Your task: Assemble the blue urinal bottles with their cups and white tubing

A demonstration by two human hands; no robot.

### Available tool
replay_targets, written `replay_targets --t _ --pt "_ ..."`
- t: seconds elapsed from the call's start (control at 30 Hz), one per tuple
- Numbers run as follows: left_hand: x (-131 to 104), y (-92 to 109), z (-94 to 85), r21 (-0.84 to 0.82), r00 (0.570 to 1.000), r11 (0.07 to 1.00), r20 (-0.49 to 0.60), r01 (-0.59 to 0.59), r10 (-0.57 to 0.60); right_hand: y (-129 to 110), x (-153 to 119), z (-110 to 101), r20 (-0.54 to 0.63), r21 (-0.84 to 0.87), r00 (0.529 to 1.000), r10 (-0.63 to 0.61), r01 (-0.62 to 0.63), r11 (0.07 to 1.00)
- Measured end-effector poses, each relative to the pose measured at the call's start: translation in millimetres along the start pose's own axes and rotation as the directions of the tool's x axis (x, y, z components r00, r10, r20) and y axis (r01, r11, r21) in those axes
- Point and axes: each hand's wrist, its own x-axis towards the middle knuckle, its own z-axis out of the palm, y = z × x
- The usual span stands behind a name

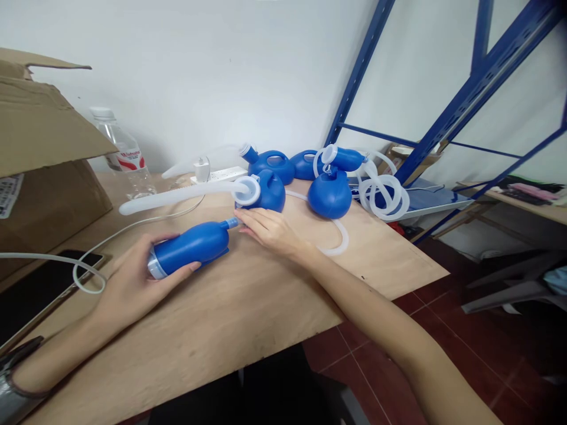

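A blue bottle-shaped part (195, 245) with a clear collar lies tilted over the wooden table, its narrow nozzle pointing right. My left hand (148, 271) is wrapped round its collar end. My right hand (266, 230) has its fingers pressed together at the nozzle tip; what they hold there is mostly hidden. Just behind stands a blue jug (271, 192) with a white round cap and a thick translucent tube (177, 198) reaching left. A rounder blue jug (330, 198) with a blue neck piece is to the right, beside a coiled clear hose (383, 198).
More blue jugs (277, 168) stand by the wall near a power strip (221, 175). At left are a cardboard box (53, 200), a plastic bottle (128, 159), a white cable and a dark phone or tablet (39, 289). Blue shelf posts (425, 141) rise at right.
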Motion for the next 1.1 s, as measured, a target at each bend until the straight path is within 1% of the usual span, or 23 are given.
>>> replay_targets --t 0.03,0.1,0.17,0.2,0.23,0.3,0.4,0.47,0.53,0.6,0.63,0.67,0.73,0.9,1.0,1.1 --pt "-1 -2 0.7 0.003 1.0 1.0 0.008 -0.021 0.021 -1 0 0 -0.007 0.038 1.0 0.001 0.0 0.999" --pt "-2 -3 1.7 0.011 0.998 0.998 0.022 -0.059 0.059 -4 0 -1 -0.019 0.138 0.998 0.052 -0.049 0.989" --pt "-2 -3 1.9 0.019 0.997 0.997 0.016 -0.081 0.081 -10 1 -5 0.007 0.286 0.989 0.147 -0.143 0.948" --pt "-3 -2 1.7 0.02 0.996 0.996 0.013 -0.091 0.091 -13 2 -8 0.032 0.374 0.979 0.202 -0.2 0.906" --pt "-3 -2 1.3 0.018 0.995 0.995 0.015 -0.1 0.1 -17 3 -10 0.063 0.464 0.963 0.263 -0.262 0.846" --pt "-2 -1 0.3 0.006 0.993 0.993 0.032 -0.115 0.114 -25 7 -13 0.132 0.622 0.912 0.389 -0.382 0.684" --pt "-1 -1 -0.6 0.006 0.989 0.99 0.057 -0.138 0.137 -32 13 -14 0.217 0.763 0.823 0.525 -0.478 0.434" --pt "-1 -2 -0.4 0.019 0.984 0.984 0.04 -0.177 0.176 -31 17 -12 0.26 0.813 0.784 0.564 -0.493 0.31" --pt "0 -3 -0.1 0.033 0.975 0.975 0.021 -0.221 0.22 -29 19 -10 0.3 0.847 0.762 0.575 -0.489 0.207" --pt "1 -3 0.1 0.038 0.967 0.967 0.011 -0.254 0.253 -27 19 -9 0.339 0.866 0.744 0.575 -0.486 0.119" --pt "1 -2 0.0 0.04 0.964 0.963 0.009 -0.267 0.267 -26 19 -9 0.358 0.866 0.736 0.575 -0.491 0.09" --pt "1 -1 -0.1 0.042 0.96 0.959 0.006 -0.281 0.281 -25 19 -9 0.373 0.863 0.728 0.575 -0.5 0.074" --pt "1 0 -0.3 0.047 0.952 0.951 0.002 -0.306 0.307 -25 19 -11 0.39 0.851 0.722 0.572 -0.52 0.075" --pt "-1 4 -1.2 0.035 0.941 0.941 -0.008 -0.338 0.338 -25 21 -20 0.384 0.837 0.748 0.541 -0.53 0.138" --pt "-4 3 -1.5 0.046 0.928 0.928 -0.01 -0.371 0.372 -26 23 -24 0.379 0.82 0.75 0.543 -0.544 0.177" --pt "-5 -1 -0.7 0.081 0.904 0.903 -0.031 -0.422 0.426 -29 22 -26 0.364 0.808 0.751 0.551 -0.549 0.214"
